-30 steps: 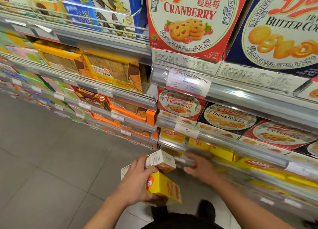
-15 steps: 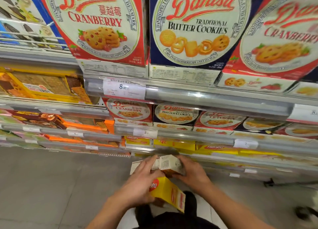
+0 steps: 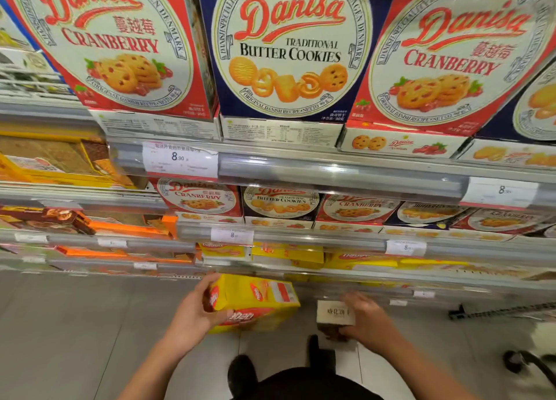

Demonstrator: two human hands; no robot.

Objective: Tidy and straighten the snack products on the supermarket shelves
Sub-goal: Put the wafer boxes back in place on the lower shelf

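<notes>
The left hand (image 3: 192, 312) pinches a yellow box (image 3: 255, 302) at its end, off the low shelf (image 3: 346, 274). The right hand (image 3: 368, 318) clasps a small pale box (image 3: 335, 312), seemingly fully. Held by one end, the yellow box could tip and fall.

Snack box (image 3: 258, 302) left – small box (image 3: 335, 312) right, before shelves (image 3: 331, 171).
</notes>
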